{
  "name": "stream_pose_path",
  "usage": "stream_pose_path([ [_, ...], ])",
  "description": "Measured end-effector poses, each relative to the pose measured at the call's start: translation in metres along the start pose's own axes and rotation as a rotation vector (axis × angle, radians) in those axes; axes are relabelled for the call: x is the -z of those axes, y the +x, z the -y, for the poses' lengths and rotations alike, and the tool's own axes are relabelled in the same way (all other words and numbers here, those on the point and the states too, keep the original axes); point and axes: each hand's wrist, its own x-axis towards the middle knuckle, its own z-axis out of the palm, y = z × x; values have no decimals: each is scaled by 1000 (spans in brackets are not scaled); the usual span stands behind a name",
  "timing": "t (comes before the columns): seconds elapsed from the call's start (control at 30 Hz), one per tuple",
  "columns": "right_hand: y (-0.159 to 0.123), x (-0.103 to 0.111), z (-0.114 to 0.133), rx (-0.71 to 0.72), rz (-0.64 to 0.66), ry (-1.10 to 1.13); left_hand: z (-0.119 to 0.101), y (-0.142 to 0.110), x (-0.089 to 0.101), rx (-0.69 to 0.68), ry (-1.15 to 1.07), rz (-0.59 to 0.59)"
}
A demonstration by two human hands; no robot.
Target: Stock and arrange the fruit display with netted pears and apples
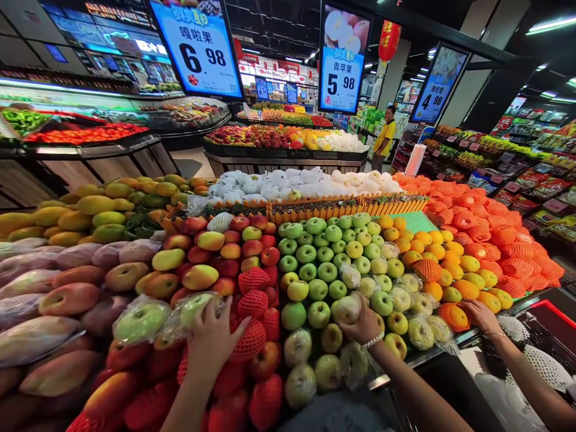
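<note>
On the red apple pile, my left hand [213,336] reaches forward with its thumb spread away from the fingers. Its fingertips lie against a plastic-wrapped green apple [192,309], which they partly hide. A second wrapped green apple [143,319] rests just left of it. My right hand [363,327] is closed around a pale apple [348,309] above the green apples. Bare green apples [319,313] and wrapped ones [298,346] lie close by. Red apples in foam nets [250,339] fill the space between my hands.
Another person's hand [485,318] touches a netted orange [453,317] at right. Mangoes [96,204] and large pinkish fruit [69,299] lie left. A small orange fence [315,210] runs behind the apples. Price screens [345,57] hang overhead. A person in yellow [385,138] stands farther back.
</note>
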Motion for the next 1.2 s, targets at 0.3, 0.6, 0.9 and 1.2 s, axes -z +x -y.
stream_pose_path([
  [0.3,28,-1,3,-43,130,-466,32,10,1,-6,24,-118],
  [0.6,64,29,-11,130,209,-393,67,32,16,345,-62,-30],
  [0.9,-33,16,71,540,243,194,-45,-65,21,-188,-348,-195],
  [1.2,-53,9,-18,65,34,460,-73,-31,24,-349,-313,93],
])
